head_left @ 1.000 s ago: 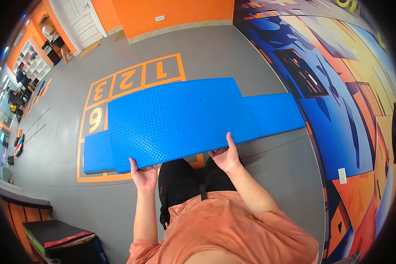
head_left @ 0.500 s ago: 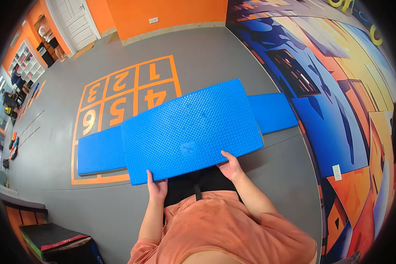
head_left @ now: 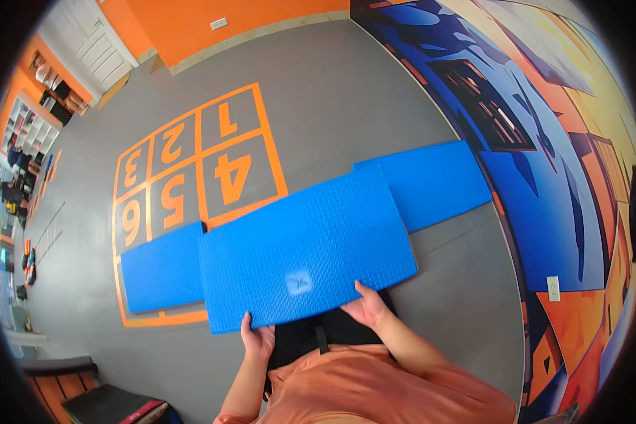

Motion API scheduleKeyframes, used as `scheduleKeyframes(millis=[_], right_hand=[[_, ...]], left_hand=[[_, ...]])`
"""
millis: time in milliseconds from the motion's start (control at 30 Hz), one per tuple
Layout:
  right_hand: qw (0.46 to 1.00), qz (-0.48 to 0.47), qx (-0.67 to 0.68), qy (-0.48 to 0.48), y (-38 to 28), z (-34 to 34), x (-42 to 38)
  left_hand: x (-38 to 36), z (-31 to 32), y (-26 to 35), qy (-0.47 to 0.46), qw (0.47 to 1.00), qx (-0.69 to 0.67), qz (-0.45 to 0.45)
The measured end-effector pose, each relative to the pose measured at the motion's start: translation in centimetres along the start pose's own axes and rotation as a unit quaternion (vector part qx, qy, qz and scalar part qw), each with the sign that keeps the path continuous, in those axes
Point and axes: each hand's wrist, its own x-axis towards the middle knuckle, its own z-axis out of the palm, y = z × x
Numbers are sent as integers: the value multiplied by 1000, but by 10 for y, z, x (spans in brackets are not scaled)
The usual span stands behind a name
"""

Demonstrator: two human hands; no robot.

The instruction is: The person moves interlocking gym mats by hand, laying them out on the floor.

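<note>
A textured blue board (head_left: 307, 244) with a small pale logo is held by its near edge in front of my waist. My left hand (head_left: 259, 336) grips that edge near its left corner, thumb on top. Further right along the same edge, my right hand (head_left: 367, 304) holds it with the thumb on top and the fingers underneath. Beyond and partly under the held board, a blue piece shows on the left (head_left: 164, 268) and another on the right (head_left: 434, 184). Whether these two join beneath the board is hidden.
Orange numbered squares (head_left: 201, 152) mark the grey floor. A painted wall (head_left: 502, 113) runs along the right. At the lower left stands a dark padded box (head_left: 113, 406). Several people are at the far left, one (head_left: 56, 85) near the white door (head_left: 92, 46).
The held board and both hands appear lower in the view. More of the right blue piece shows beyond the board, and the view has shifted and tilted.
</note>
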Motion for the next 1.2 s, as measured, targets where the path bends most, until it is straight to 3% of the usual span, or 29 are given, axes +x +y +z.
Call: scheduleKeyframes(millis=[33, 100, 167, 233, 300, 367, 400, 433, 467, 500, 533, 567, 600, 633, 667, 700, 767, 800, 833, 867, 900, 967, 1000, 1100, 1133, 1200], right_hand=[[999, 9, 29, 11, -4, -1, 3], [996, 18, 40, -76, -17, -5, 18], [987, 66, 142, 25, -37, -4, 34], [988, 46, 126, 80, -62, 16, 48], [988, 48, 40, 143, -88, 52, 41], [989, 93, -2, 118, -115, 77, 30], [988, 103, -17, 116, -127, 68, 27], [979, 186, 8, 88, -145, 46, 31], [960, 270, 29, 65, -172, 40, 33], [953, 293, 6, 80, -196, 68, 28], [910, 402, 73, 65, -219, 109, 27], [851, 502, 142, 57, -233, 151, 32], [852, 479, 190, 90, -241, 197, 39], [924, 366, 64, 87, -242, 248, 58], [965, 243, -64, 70, -237, 293, 83], [963, 249, -73, 68, -245, 323, 114], [967, 224, -107, 59, -262, 369, 170], [971, 192, -137, 45, -264, 380, 190], [966, 207, -148, 51, -267, 392, 204], [965, 195, -177, -10, -274, 405, 218], [961, 182, -199, -66, -277, 418, 222], [965, 159, -206, -13, -278, 453, 197], [969, 121, -213, 29, -285, 471, 184], [959, 100, -244, 100, -289, 483, 153], [963, 73, -245, 80, -281, 494, 154], [954, 79, -174, 230, -269, 511, 153]], left_hand=[[6, 4, -2, 36, 999, -9, -14], [18, 20, -7, 73, 996, 60, -8], [41, 24, -6, 64, 993, 95, -35], [54, 59, -8, 128, 972, 184, -71], [55, 96, 0, 87, 972, 200, -83], [33, 152, 25, 92, 972, 191, -104], [9, 190, 37, 58, 959, 268, -70], [-12, 212, 46, 29, 940, 338, -36], [9, 183, 63, 61, 902, 425, -43], [20, 144, 67, 100, 856, 504, -54], [-37, 229, 85, 120, 873, 470, -54], [-70, 340, 88, 162, 815, 517, 207], [-55, 341, 98, 151, 759, 555, 305], [-42, 336, 112, 141, 686, 597, 391], [-51, 363, 130, 169, 599, 676, 394], [-55, 393, 143, 189, 504, 750, 385], [-24, 395, 155, 150, 589, 677, 415], [-11, 388, 150, 168, 598, 669, 409], [7, 389, 151, 145, 651, 657, 352], [28, 392, 153, 117, 700, 639, 297], [48, 394, 151, 127, 706, 633, 291], [72, 393, 144, 85, 595, 716, 355], [65, 420, 164, 42, 652, 713, 255], [90, 411, 172, 33, 671, 690, 270], [90, 435, 193, 16, 708, 669, 226], [99, 447, 210, 41, 692, 681, 235]])
